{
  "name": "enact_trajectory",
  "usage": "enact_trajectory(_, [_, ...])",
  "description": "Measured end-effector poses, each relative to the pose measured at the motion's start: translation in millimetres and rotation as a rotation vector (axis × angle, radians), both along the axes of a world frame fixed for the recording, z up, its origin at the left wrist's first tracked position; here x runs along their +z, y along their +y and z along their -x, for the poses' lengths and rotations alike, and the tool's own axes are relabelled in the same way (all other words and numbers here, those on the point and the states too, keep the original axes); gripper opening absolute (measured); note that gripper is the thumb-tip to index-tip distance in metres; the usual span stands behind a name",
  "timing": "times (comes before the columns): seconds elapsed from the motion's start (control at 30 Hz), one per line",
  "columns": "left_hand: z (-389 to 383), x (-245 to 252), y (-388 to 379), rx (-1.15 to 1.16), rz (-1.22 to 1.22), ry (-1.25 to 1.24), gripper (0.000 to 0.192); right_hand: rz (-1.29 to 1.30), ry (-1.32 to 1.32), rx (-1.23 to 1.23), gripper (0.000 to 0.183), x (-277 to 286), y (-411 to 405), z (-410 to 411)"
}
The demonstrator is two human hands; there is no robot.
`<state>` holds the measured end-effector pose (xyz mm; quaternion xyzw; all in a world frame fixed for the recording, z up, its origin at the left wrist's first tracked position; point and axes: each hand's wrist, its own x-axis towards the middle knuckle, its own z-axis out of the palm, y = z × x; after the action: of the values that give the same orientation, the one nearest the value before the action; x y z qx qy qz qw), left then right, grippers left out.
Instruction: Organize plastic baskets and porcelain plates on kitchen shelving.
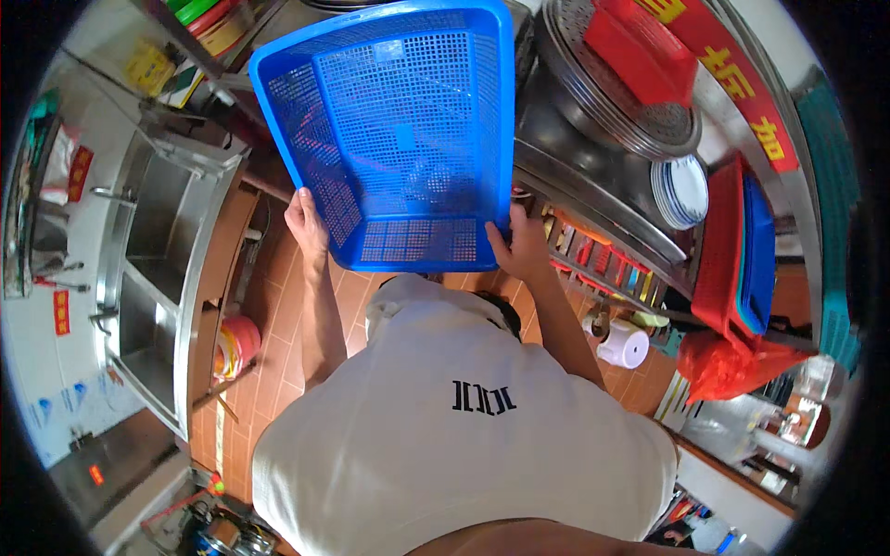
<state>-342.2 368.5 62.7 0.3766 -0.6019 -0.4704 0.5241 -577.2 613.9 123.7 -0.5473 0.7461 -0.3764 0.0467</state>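
A large blue plastic mesh basket (403, 135) is held up in front of my chest, its open side facing me. My left hand (306, 221) grips its rim near the lower left corner. At the lower right corner, my right hand (519, 242) clasps the rim, with the thumb over the inside edge. I can see no goods in the basket; only the mesh walls and a small smooth square panel show.
Two-basin steel sinks (149, 278) run along the left wall. On the right, a steel shelf carries stacked perforated steel trays (619, 90), white bowls (678, 191) and nested red baskets (719, 236). A red plastic bag (737, 365) hangs below, near a white stool (624, 345).
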Motion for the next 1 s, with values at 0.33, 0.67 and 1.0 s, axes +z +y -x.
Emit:
enact_trajectory(0.33, [45.7, 4.2, -13.6, -0.211, 0.031, -0.078, 0.043, -0.085, -0.019, -0.175, 0.03, -9.2, 24.5, 0.1])
enact_trajectory(0.67, [69.1, -7.7, -23.6, -0.211, 0.092, -0.164, 0.041, -0.048, -0.002, -0.21, 0.031, -27.4, 23.1, 5.5])
enact_trajectory(1.0, [70.3, -26.9, -43.9, -0.262, 0.069, -0.246, 0.045, -0.104, 0.016, -0.289, 0.032, -25.5, 12.2, 8.6])
